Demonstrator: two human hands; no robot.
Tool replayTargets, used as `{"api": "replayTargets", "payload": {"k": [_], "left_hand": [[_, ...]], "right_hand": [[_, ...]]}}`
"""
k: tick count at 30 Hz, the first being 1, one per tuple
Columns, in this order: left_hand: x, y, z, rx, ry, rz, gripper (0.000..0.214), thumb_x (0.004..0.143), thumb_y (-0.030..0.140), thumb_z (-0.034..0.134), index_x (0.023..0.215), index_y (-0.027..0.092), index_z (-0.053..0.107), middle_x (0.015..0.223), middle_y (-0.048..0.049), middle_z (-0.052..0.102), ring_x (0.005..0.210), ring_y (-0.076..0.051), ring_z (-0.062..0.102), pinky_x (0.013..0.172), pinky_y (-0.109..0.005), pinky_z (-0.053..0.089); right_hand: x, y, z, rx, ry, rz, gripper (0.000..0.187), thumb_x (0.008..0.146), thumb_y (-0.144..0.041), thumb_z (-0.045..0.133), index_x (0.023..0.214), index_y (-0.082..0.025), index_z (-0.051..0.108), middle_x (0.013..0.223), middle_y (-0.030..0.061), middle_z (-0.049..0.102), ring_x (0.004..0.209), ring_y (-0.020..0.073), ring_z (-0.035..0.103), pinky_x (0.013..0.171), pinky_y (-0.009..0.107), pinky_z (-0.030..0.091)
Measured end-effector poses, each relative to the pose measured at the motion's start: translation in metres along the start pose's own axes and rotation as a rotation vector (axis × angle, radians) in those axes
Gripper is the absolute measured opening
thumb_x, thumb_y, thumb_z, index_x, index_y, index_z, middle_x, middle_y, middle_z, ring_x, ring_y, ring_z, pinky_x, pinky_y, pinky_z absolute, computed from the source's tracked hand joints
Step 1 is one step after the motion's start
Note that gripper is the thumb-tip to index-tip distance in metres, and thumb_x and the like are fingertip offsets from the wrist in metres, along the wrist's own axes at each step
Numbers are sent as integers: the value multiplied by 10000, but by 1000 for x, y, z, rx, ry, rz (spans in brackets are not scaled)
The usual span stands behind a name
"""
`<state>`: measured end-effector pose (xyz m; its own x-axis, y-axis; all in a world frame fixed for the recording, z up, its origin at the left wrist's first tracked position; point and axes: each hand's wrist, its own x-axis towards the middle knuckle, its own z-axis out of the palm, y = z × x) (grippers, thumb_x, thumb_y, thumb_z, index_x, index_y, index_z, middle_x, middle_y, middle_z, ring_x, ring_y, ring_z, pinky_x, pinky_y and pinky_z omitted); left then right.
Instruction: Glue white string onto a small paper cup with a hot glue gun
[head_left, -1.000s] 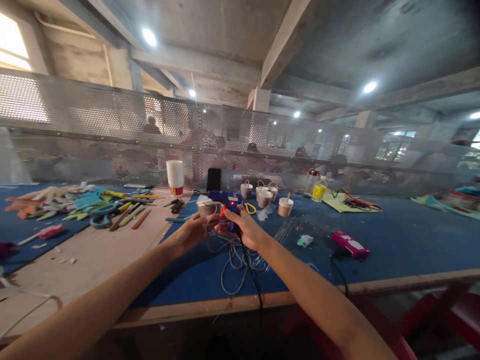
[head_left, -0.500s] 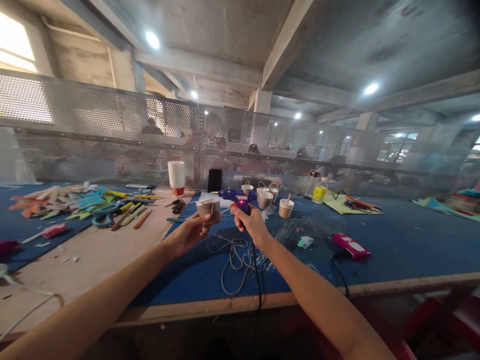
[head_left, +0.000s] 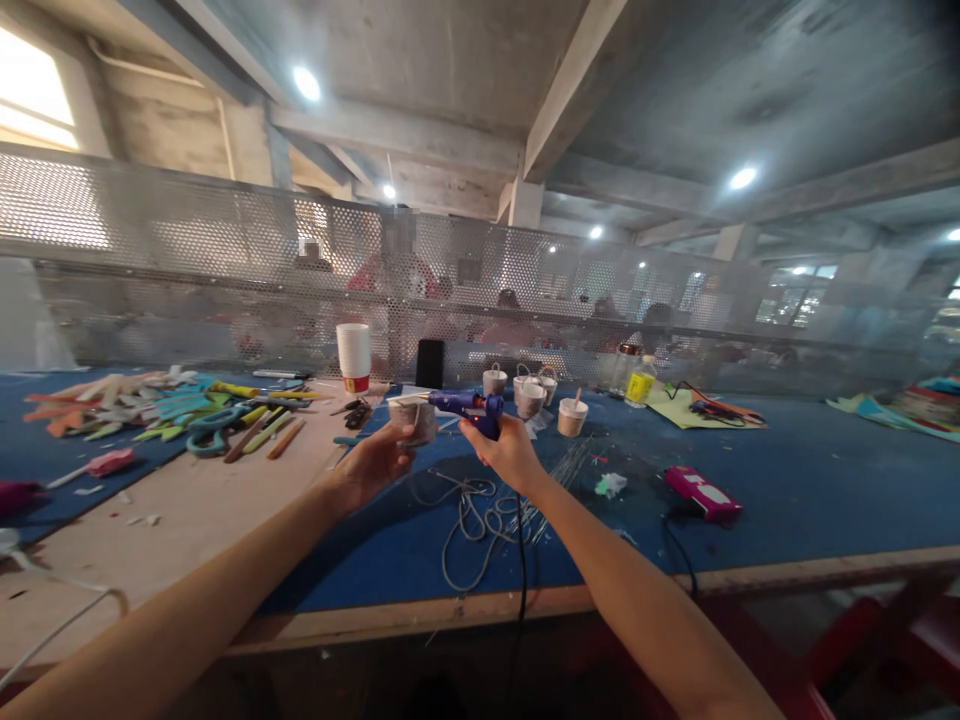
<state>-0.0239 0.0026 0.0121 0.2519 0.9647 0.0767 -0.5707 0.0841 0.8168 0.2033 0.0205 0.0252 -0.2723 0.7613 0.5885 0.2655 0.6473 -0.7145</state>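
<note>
My left hand is closed around a small cord-wrapped paper cup, held above the blue table covering. Gripped in my right hand is a blue hot glue gun with a small red light. Its nozzle points left and lies at the cup's rim; whether it touches cannot be made out. A black cable hangs from the gun over the table's front edge. Beneath my hands lies a loose grey cord. Several similar small cups with handles stand behind the glue gun.
A stack of white paper cups and a black phone stand at the back. To the left lie scissors, markers and coloured scraps. On the right are a yellow-labelled bottle and a magenta box. A perforated metal screen runs behind.
The glue gun has moved left and slightly down, bringing its nozzle from behind the cup to its rim. The cup has shifted slightly left. A person has straightened up behind the screen.
</note>
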Motion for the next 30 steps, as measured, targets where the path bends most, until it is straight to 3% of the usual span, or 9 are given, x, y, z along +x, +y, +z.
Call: {"api": "replayTargets", "payload": {"k": [6,12,30], "left_hand": [[4,-1,-3,-37,27,-9,214,846,70,653,1047,120,707,854,-64,753,564,-102,629,480,-175,513],[3,-1,-1,-40,43,-27,199,849,64,643,1033,114,697,846,-67,751,513,-94,602,471,-188,520],[2,-2,2,-22,62,-15,242,870,48,604,1084,109,701,946,-93,766,555,-106,637,481,-200,524]], "right_hand": [[3,2,-2,-198,66,-123,361,903,-537,607,842,-208,742,706,39,693,702,206,660,628,283,461],[4,9,-1,-358,103,-190,350,906,-513,622,997,-206,764,810,57,747,733,208,698,678,283,493],[3,12,0,-569,138,-243,323,925,-481,634,1062,-215,757,873,72,768,790,215,726,681,257,483]]}}
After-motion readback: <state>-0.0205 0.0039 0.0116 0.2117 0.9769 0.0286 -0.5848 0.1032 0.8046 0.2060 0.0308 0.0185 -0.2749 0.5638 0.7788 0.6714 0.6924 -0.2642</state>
